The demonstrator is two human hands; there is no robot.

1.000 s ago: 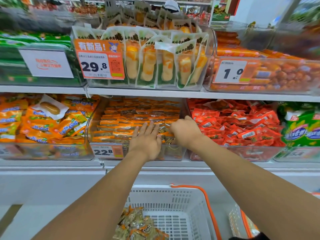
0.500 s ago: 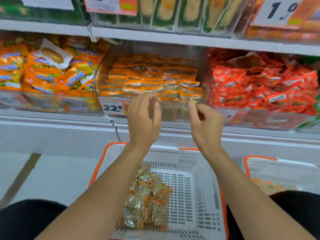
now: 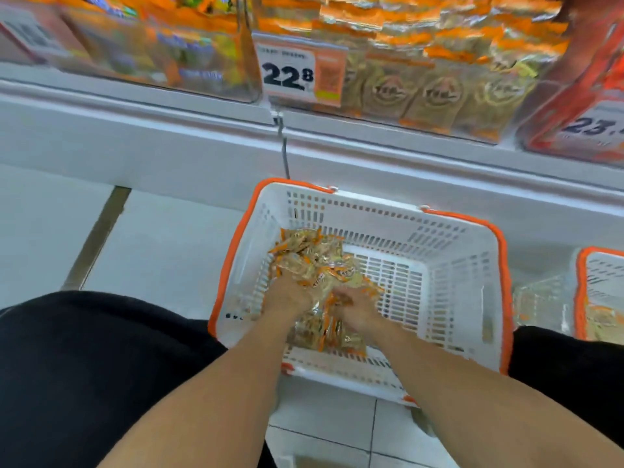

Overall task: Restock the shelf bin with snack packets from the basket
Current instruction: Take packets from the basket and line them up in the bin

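A white basket with an orange rim stands on the floor below the shelf. A heap of orange-and-clear snack packets lies in its left part. My left hand and my right hand are both down in the heap, fingers curled round packets and partly buried in them. Above, the clear shelf bin with the 22.8 price tag holds stacked packets of the same kind.
A clear bin of orange and blue packets sits left of the target bin, a red-packet bin to its right. A second orange-rimmed basket stands at the right edge. My black-clad knees flank the basket on a pale tiled floor.
Both hands left the shelf bin and dropped into the basket, now gripping packets. The view tilted down from the shelves to the basket.
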